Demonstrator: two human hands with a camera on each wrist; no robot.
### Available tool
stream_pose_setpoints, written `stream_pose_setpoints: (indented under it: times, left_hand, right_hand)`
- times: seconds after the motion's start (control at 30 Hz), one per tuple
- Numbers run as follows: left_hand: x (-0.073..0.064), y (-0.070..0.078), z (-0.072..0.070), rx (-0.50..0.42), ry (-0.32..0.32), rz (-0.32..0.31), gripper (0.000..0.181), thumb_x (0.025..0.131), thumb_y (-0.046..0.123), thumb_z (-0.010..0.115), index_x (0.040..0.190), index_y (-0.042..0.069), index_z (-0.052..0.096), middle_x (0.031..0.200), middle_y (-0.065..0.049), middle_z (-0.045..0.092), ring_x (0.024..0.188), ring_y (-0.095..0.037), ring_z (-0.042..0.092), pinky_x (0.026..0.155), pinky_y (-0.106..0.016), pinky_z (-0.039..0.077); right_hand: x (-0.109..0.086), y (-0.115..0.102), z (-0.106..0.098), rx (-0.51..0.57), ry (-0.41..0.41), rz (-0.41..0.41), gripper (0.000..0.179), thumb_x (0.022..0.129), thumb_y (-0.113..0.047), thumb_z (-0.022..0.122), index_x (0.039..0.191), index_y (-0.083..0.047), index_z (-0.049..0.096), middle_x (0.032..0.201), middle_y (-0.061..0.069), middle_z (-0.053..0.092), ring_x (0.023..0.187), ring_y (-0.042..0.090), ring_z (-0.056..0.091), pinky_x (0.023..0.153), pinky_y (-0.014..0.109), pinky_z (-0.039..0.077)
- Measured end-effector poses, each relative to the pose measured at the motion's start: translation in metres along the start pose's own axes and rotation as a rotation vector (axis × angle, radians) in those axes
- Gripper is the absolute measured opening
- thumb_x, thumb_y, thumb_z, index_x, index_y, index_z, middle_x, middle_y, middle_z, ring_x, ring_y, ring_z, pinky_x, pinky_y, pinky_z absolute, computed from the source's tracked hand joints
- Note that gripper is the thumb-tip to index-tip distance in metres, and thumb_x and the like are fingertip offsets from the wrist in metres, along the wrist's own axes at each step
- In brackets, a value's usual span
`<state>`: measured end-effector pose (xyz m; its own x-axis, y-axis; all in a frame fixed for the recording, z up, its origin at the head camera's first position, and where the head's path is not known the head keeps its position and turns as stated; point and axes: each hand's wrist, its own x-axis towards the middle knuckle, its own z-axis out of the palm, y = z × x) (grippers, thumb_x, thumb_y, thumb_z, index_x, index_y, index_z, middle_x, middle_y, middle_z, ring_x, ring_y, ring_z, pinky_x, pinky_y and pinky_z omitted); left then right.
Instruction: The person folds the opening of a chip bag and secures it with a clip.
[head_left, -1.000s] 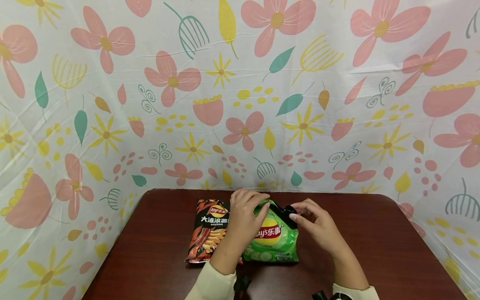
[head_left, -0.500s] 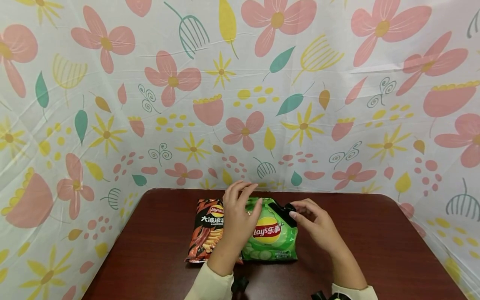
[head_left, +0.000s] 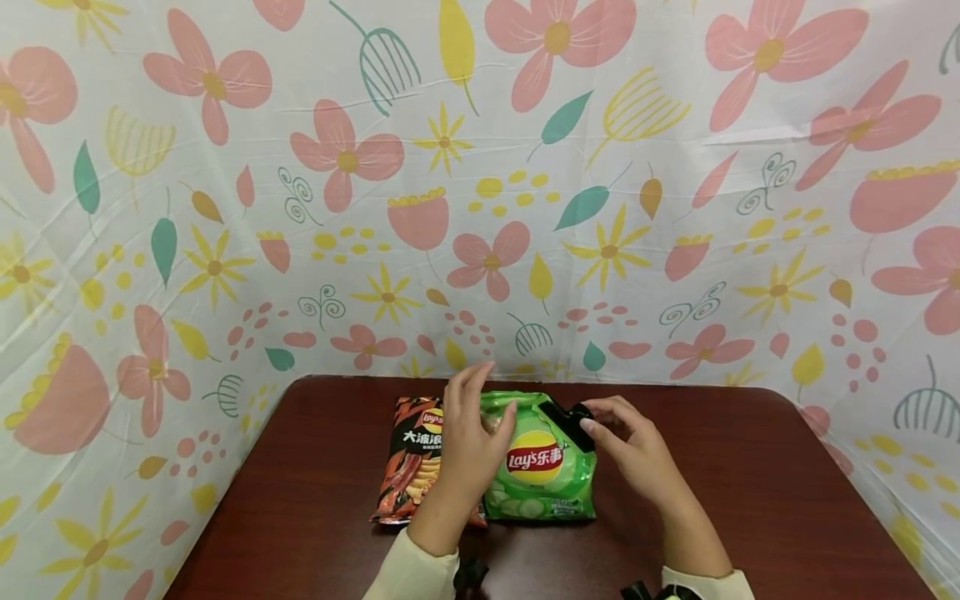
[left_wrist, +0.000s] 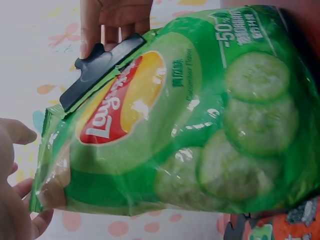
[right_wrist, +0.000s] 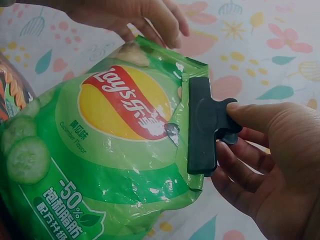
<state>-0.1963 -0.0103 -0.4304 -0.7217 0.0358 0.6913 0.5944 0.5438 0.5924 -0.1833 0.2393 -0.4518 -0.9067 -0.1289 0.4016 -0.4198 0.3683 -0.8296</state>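
Note:
A green Lay's chip bag with cucumber slices printed on it stands on the table. A black bag clip is clamped over the right part of its top edge. My right hand pinches the clip's handle between thumb and fingers. At the bag's upper left is my left hand, fingers extended and thumb apart. In the left wrist view, the left fingertips reach behind the bag's corner and the thumb stays off its front. An orange and black Lay's bag lies partly hidden behind the left forearm.
Dark reddish wooden table under both bags. A white floral cloth hangs right behind the table's back edge and along both sides. The two bags sit side by side.
My left hand has moved left from the green bag's top, its fingers spreading and uncovering more of the bag. The right hand stays on the clip, nearly still.

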Motion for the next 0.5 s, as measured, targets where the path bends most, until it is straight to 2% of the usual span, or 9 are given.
stream_pose_setpoints:
  times: [0.17, 0.5]
  left_hand:
    - [-0.005, -0.003, -0.002, 0.007, -0.001, 0.007, 0.064, 0.094, 0.021, 0.073, 0.150, 0.019, 0.043, 0.143, -0.010, 0.046, 0.122, -0.023, 0.050, 0.085, -0.037, 0.052]
    - [-0.017, -0.012, -0.002, -0.018, -0.025, -0.009, 0.075, 0.095, 0.022, 0.072, 0.158, 0.019, 0.031, 0.144, -0.013, 0.044, 0.129, -0.026, 0.050, 0.098, -0.047, 0.051]
  right_hand:
    - [0.000, 0.001, 0.001, -0.013, 0.008, 0.002, 0.025, 0.101, -0.011, 0.061, 0.125, -0.012, 0.066, 0.106, -0.003, 0.062, 0.089, 0.006, 0.059, 0.071, 0.021, 0.050]
    - [0.000, 0.001, 0.003, -0.013, 0.029, -0.013, 0.025, 0.101, -0.009, 0.061, 0.125, -0.009, 0.066, 0.106, -0.001, 0.061, 0.087, 0.005, 0.059, 0.069, 0.021, 0.050]
